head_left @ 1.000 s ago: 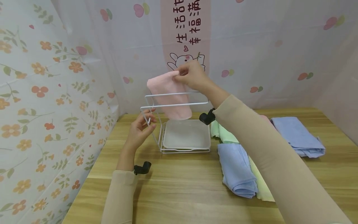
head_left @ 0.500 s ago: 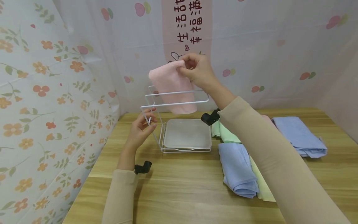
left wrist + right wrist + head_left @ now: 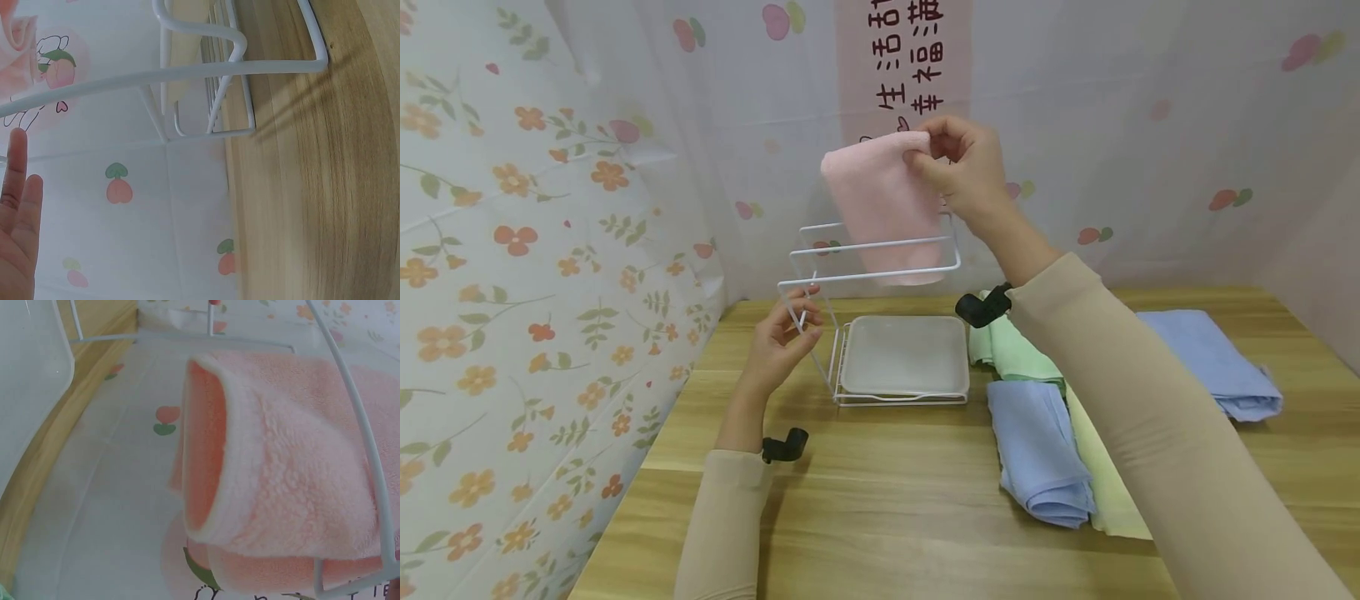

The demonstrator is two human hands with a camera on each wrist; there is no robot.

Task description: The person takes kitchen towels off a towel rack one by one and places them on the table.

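Observation:
A folded pink towel (image 3: 883, 179) hangs from my right hand (image 3: 973, 167), whose thumb and fingers pinch its upper right corner. The towel's lower end is behind the two front top wires of a white wire rack (image 3: 868, 277). In the right wrist view, the same towel (image 3: 294, 462) shows its thick fold among the rack's wires. My left hand (image 3: 778, 342) holds the rack's left side, thumb and fingers around its wire. Two of its fingers (image 3: 28, 212) appear fairly straight in the left wrist view. A whitish tray (image 3: 906, 354) sits in the rack's base.
Right of the rack lie folded cloths: a green cloth (image 3: 1018, 348), a blue cloth (image 3: 1037, 450), a yellow cloth (image 3: 1105, 475) and another blue cloth (image 3: 1210, 362). My right sleeve (image 3: 1135, 400) partly covers them. Patterned curtains (image 3: 1150, 150) stand behind and left of the wooden table (image 3: 880, 517).
My right hand has risen and moved right with the pink towel, drawing much of it above the rack's top wires. My left hand has stayed at the rack's side.

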